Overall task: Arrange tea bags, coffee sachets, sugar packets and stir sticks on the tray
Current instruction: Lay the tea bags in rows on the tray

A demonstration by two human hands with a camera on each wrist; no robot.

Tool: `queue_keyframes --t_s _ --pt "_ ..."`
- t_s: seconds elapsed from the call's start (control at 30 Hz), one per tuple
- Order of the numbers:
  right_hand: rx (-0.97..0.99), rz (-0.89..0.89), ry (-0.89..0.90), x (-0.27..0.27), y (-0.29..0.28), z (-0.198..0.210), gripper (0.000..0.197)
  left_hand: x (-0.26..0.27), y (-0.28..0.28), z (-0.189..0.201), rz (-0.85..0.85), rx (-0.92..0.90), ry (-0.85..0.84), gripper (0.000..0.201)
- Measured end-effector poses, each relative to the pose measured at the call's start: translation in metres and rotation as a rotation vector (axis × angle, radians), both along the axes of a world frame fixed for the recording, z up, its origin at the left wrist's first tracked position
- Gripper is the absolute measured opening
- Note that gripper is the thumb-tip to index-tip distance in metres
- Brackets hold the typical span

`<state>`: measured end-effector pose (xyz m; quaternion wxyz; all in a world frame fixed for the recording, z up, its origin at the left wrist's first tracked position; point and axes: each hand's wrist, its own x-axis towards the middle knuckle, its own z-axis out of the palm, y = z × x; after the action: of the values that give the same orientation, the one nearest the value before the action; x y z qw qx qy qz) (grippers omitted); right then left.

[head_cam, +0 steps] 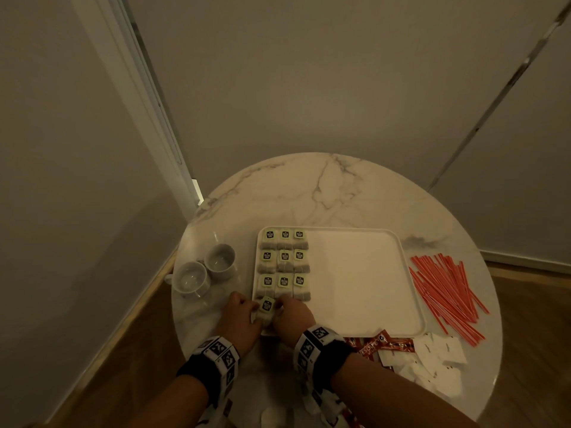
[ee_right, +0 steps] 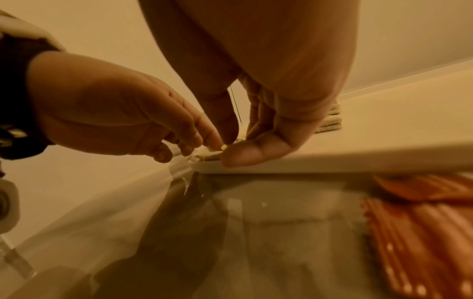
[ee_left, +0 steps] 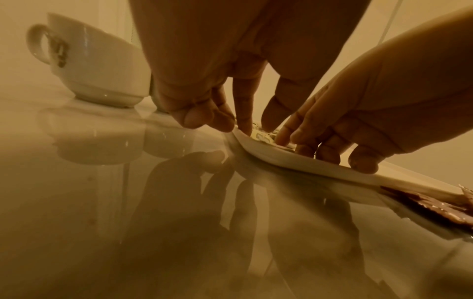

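Note:
A white tray [head_cam: 355,273] lies on the round marble table [head_cam: 309,186]. Several tea bags [head_cam: 284,261] with green tags fill its left part in three rows. Another tea bag [head_cam: 266,307] sits at the tray's front left corner, between my two hands. My left hand [head_cam: 244,313] pinches its left side and my right hand [head_cam: 290,313] pinches its right side. In the left wrist view the left fingertips [ee_left: 245,129] press down on the bag [ee_left: 261,138] at the tray rim [ee_left: 294,161]. In the right wrist view my right hand [ee_right: 235,141] nips the tag.
Two white cups [head_cam: 190,278] [head_cam: 221,261] stand left of the tray. Red stir sticks [head_cam: 448,291] lie spread on the right. Red coffee sachets [head_cam: 380,344] and white sugar packets [head_cam: 432,356] lie at the front right. Walls close in behind the table.

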<state>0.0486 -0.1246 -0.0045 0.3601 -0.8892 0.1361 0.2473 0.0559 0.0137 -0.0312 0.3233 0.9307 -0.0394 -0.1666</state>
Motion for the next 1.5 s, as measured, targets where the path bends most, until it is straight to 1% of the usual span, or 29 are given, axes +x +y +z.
queue_keyframes --t_s 0.13,0.4,0.63,0.87,1.0,1.13,1.2,1.27,1.33,1.4,1.43,1.5 --pt "-0.002 -0.013 -0.005 -0.001 0.0 0.001 0.027 -0.001 -0.001 -0.002 -0.001 -0.006 -0.003 0.035" --pt "0.007 -0.006 -0.01 -0.002 0.003 0.0 0.032 -0.001 -0.001 -0.002 0.0 -0.006 -0.007 0.035" --pt "0.015 -0.015 -0.014 -0.001 0.003 -0.001 0.032 -0.001 -0.001 -0.001 -0.004 0.005 -0.017 0.035" --pt "-0.005 0.015 -0.024 -0.002 0.004 -0.004 0.033 -0.002 -0.002 0.004 -0.007 0.013 -0.008 0.032" --pt "0.008 0.004 -0.024 -0.002 0.003 -0.006 0.031 -0.002 -0.001 0.005 -0.014 0.017 -0.018 0.03" --pt "0.004 0.056 -0.045 -0.002 0.002 -0.008 0.03 -0.003 -0.001 0.006 -0.038 0.035 -0.014 0.026" --pt "0.01 0.051 -0.052 -0.003 0.0 -0.008 0.028 -0.004 0.0 0.009 -0.036 0.035 -0.015 0.026" --pt "0.03 0.016 -0.052 -0.004 -0.007 -0.006 0.025 -0.005 0.001 0.012 -0.037 0.052 -0.035 0.03" --pt "0.035 -0.001 -0.068 -0.005 -0.02 -0.003 0.016 -0.009 0.004 0.018 -0.046 0.066 -0.091 0.028" --pt "0.075 -0.02 -0.073 -0.009 -0.039 0.002 0.011 -0.019 0.008 0.026 -0.086 0.052 -0.13 0.021" --pt "0.102 -0.017 -0.076 -0.012 -0.049 0.005 0.011 -0.025 0.01 0.028 -0.144 0.047 -0.119 0.02" --pt "0.125 0.048 -0.087 -0.021 -0.067 0.013 0.014 -0.04 0.014 0.03 -0.338 0.038 -0.035 0.025"
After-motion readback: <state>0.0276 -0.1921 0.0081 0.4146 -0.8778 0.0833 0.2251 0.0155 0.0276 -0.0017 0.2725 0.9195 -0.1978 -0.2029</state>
